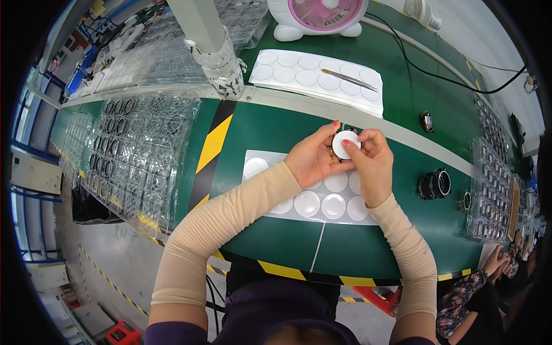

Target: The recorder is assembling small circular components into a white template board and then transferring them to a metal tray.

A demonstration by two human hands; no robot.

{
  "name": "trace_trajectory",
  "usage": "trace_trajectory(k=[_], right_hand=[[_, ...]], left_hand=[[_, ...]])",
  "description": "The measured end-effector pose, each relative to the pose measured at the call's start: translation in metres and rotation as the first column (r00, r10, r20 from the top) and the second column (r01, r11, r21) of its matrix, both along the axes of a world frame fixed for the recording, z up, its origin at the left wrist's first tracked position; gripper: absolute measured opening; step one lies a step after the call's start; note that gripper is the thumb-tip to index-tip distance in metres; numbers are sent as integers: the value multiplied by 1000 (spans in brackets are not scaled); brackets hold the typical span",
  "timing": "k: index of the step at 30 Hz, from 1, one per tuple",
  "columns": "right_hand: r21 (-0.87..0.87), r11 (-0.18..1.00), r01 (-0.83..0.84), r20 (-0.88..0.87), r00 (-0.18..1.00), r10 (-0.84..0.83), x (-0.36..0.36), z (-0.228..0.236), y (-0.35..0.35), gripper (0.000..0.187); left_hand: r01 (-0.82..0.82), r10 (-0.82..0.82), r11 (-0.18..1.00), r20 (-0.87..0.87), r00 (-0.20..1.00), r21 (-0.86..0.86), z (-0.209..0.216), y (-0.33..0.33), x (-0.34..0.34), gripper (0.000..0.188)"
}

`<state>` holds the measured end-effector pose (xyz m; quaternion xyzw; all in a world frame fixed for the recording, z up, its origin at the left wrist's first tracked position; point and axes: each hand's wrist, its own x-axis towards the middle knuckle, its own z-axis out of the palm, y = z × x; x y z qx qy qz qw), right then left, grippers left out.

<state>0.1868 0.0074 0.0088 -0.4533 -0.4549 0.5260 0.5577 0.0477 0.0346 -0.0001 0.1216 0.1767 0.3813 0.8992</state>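
Note:
My left hand (313, 154) holds a small round part, dark at its rim, with its fingers curled around the underside. On the part's face lies a white round sticker (345, 146). My right hand (375, 167) pinches the part's right edge, its thumb pressed on the sticker. What sits beneath the sticker is mostly hidden. Under both hands lies a sheet of round white stickers (307, 203) on the green bench (276, 241).
A second sticker sheet (282, 73) with tweezers (349, 79) on it lies behind the metal rail. To the right stand a black ring-shaped part (434, 184) and parts trays (490, 192). Clear trays (141, 155) are at left. A fan (316, 14) stands at the back. Another person's hand (495, 261) shows at lower right.

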Motion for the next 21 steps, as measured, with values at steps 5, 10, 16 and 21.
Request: trace_trajectory(k=[5,10,16,21], right_hand=[[-61,998,11,-79,997,-16,-1,7,-1,19],[-32,999,6,-54,999,-7,-1,0,0,19],[-20,1000,4,-46,999,-4,-1,2,1,19],[-7,1000,30,10,1000,-30,-2,2,1,19]], left_hand=[[-13,13,1000,6,1000,-4,0,-1,0,31],[-15,15,1000,8,1000,-5,-2,-1,0,31],[-9,9,1000,2,1000,1,1,1,0,31],[-13,13,1000,-3,1000,21,0,0,0,29]])
